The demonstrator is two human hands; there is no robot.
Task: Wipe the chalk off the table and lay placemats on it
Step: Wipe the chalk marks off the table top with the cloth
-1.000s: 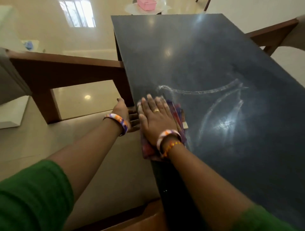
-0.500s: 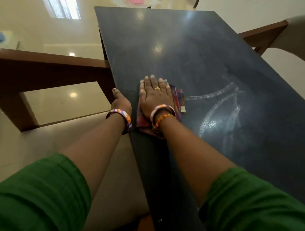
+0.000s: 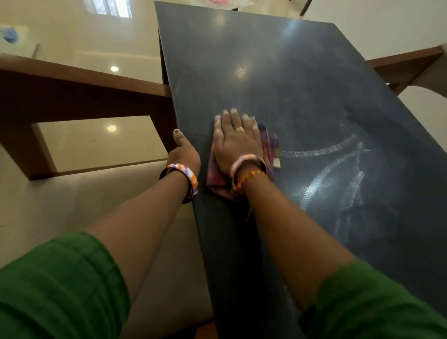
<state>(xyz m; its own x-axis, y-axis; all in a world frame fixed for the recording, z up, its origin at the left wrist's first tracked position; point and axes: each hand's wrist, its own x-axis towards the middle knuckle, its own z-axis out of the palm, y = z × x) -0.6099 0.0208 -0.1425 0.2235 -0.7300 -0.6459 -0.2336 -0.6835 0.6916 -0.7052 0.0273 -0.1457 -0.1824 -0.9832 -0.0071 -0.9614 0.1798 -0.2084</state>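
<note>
A dark slate-coloured table [image 3: 278, 72] runs away from me. White chalk marks [image 3: 333, 169] curve across its right half. My right hand [image 3: 235, 142] lies flat with straight fingers on a folded red and purple cloth [image 3: 219, 180], pressing it onto the table near the left edge. My left hand [image 3: 183, 151] sits at the table's left edge, thumb up on the top, its fingers hidden below the edge. Both wrists wear bangles.
A wooden chair frame [image 3: 72, 89] with a pale seat cushion [image 3: 79, 198] stands left of the table. Another wooden chair arm [image 3: 406, 65] shows at the right. Something pink [image 3: 219, 2] lies beyond the table's far end. The floor is glossy cream tile.
My right hand has slid the cloth away from me along the table's left side. My left hand has followed along the edge, its fingers now hidden under it.
</note>
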